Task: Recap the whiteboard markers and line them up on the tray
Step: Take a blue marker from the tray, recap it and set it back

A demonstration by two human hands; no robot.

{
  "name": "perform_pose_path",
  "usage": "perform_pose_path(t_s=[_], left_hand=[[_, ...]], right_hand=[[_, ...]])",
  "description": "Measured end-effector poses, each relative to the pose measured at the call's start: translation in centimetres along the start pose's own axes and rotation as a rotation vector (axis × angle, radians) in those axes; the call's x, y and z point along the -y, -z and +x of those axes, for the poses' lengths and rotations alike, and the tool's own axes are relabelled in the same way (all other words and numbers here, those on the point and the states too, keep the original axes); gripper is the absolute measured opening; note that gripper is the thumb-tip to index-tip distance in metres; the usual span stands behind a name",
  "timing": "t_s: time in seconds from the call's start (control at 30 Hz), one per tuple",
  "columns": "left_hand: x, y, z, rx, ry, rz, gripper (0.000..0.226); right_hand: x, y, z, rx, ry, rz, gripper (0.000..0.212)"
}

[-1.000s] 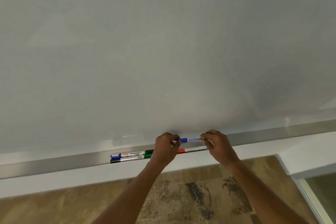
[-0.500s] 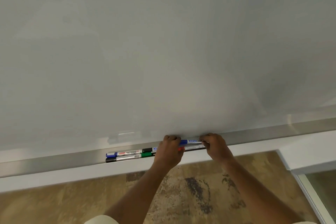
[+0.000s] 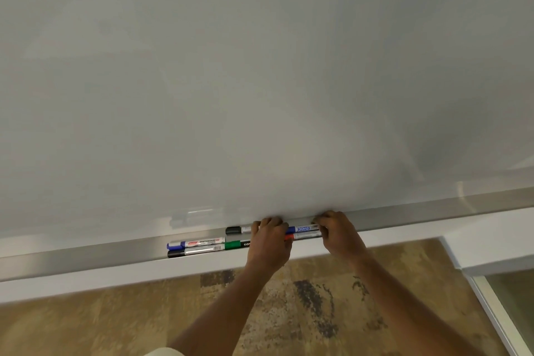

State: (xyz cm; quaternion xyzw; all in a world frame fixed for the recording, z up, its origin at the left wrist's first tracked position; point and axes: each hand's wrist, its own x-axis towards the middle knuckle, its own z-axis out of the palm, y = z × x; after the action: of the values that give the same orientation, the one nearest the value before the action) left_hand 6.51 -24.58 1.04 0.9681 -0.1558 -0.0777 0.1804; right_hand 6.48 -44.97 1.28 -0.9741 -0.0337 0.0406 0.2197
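Observation:
A grey metal tray (image 3: 86, 253) runs along the foot of the whiteboard (image 3: 260, 81). My left hand (image 3: 270, 243) and my right hand (image 3: 338, 235) each grip one end of a blue capped marker (image 3: 303, 229), which lies low in the tray against the board. A red marker (image 3: 302, 236) lies just in front of it, between my hands. To the left lie a black-capped marker (image 3: 237, 230), a green marker (image 3: 235, 245), a blue whiteboard marker (image 3: 196, 243) and a black marker (image 3: 193, 252).
Below the tray is a white ledge (image 3: 115, 274) and a brown mottled floor (image 3: 289, 312). A white frame with glass (image 3: 505, 298) stands at the lower right. The tray stretches on to the right of my hands.
Both hands have lowered the blue marker from above the tray down into it, behind the red marker. The black-capped marker behind my left hand has come into sight.

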Motion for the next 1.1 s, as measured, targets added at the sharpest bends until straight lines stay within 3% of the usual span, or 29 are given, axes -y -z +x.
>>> perform_pose_path(t_s=[0.3, 0.53, 1.1], left_hand=[[1.8, 0.8, -0.6, -0.005, 0.005, -0.193, 0.04], [3.4, 2.0, -1.8, -0.058, 0.06, -0.025, 0.023], [3.6, 1.8, -2.6, -0.052, 0.081, -0.009, 0.026]], right_hand=[[0.6, -0.6, -0.7, 0.054, 0.03, -0.078, 0.03], [1.3, -0.9, -0.9, 0.047, 0.064, -0.087, 0.035], [2.1, -1.9, -1.1, 0.084, 0.041, -0.108, 0.034]])
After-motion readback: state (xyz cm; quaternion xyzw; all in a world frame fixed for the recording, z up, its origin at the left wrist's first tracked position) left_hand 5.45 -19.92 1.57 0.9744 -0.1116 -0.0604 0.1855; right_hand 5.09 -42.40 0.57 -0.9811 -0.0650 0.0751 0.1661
